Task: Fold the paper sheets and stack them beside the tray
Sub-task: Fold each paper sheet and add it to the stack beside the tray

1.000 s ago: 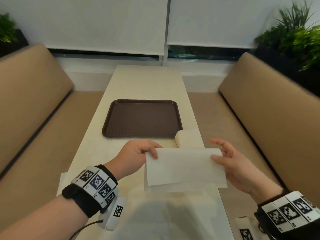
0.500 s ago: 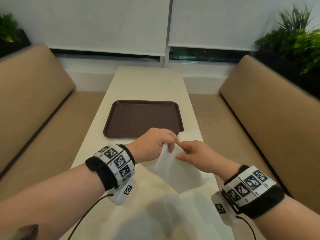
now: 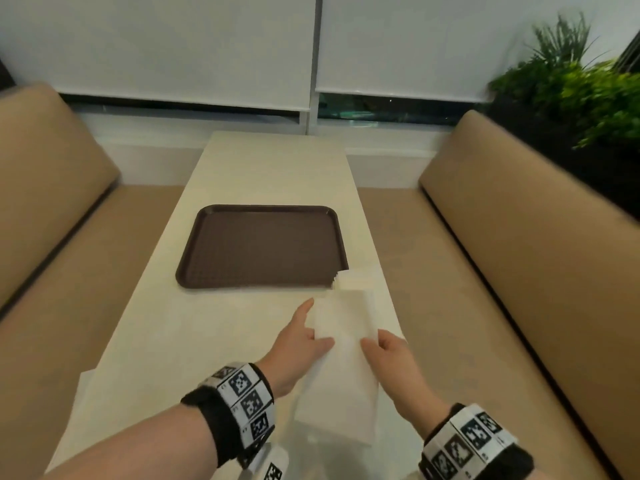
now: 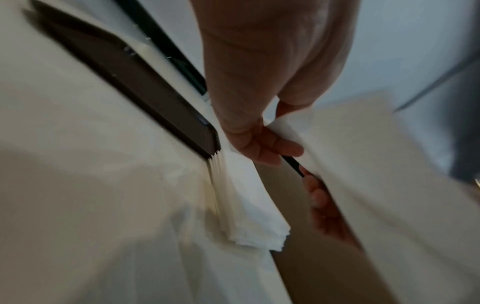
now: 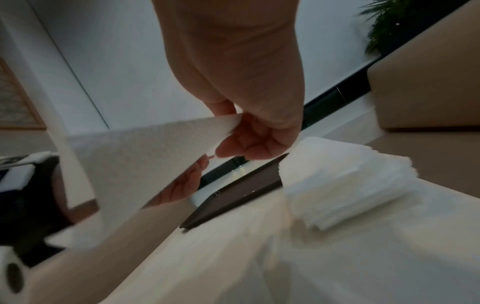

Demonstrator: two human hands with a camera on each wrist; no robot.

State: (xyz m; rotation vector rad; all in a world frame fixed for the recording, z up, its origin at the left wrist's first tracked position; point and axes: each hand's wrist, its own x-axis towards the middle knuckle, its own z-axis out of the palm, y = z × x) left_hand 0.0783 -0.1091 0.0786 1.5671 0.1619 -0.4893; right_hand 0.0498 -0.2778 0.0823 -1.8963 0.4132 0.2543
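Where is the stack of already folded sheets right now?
In the head view, the stack of folded sheets sits on the table against the brown tray's near right corner.

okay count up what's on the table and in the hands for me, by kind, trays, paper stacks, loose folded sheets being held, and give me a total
Trays: 1, the brown tray.
Stacks of folded paper: 1, the stack at the tray's near right corner.
Held sheets: 1, the folded sheet gripped by the left hand and right hand.
Total: 3.

Dim, soft indoor light; wrist views blurred and edge-warped.
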